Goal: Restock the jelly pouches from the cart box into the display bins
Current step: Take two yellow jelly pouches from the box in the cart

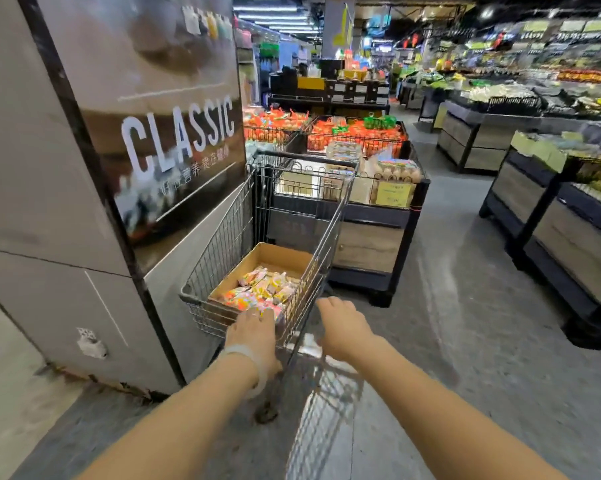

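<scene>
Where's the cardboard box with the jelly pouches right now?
In the head view the cardboard box sits in the wire cart, centre-left, beside the "CLASSIC" pillar, just ahead of the left hand.

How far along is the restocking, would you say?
Barely begun. The cardboard box in the cart holds colourful jelly pouches. The left hand and right hand are at the cart's near end, holding no pouch. The wire display bins lie ahead.
</scene>
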The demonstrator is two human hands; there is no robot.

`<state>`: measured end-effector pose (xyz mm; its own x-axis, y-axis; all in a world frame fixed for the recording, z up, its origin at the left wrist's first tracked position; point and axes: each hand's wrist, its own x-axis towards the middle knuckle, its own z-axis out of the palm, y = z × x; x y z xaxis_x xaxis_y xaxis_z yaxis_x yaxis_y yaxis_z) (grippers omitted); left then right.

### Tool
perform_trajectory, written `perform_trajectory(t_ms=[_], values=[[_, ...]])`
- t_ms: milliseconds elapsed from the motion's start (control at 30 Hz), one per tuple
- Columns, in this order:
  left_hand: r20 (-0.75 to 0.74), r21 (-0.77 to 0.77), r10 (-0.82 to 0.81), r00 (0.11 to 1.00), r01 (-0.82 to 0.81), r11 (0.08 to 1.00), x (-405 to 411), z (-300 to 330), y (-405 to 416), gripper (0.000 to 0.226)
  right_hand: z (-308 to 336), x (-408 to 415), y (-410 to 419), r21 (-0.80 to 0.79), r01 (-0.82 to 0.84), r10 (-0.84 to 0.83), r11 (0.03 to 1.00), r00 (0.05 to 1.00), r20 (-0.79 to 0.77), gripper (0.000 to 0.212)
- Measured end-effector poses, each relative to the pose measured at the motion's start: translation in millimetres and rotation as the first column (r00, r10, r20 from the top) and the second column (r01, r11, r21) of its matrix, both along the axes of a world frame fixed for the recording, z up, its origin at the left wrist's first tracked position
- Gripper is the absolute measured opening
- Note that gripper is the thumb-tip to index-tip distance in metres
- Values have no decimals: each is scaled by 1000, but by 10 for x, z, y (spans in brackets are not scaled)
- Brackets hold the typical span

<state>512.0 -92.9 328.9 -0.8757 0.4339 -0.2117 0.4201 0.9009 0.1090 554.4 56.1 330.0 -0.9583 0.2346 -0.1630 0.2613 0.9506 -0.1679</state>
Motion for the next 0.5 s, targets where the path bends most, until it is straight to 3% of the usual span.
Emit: perform_trajectory(t_ms=[200, 300, 500], values=[[65, -4, 143, 988, -143, 990, -1398, -186, 61, 90, -81, -1497, 177, -32, -100, 102, 994, 993, 52, 52], [90, -12, 179, 980, -179, 984, -2122, -409, 55, 82, -337, -2202, 171, -54, -131, 136, 990, 986, 100, 53], [157, -45, 132, 979, -126, 991, -3871, -1042, 310, 75, -1117, -3795, 314, -132, -33, 56, 991, 984, 169, 39]])
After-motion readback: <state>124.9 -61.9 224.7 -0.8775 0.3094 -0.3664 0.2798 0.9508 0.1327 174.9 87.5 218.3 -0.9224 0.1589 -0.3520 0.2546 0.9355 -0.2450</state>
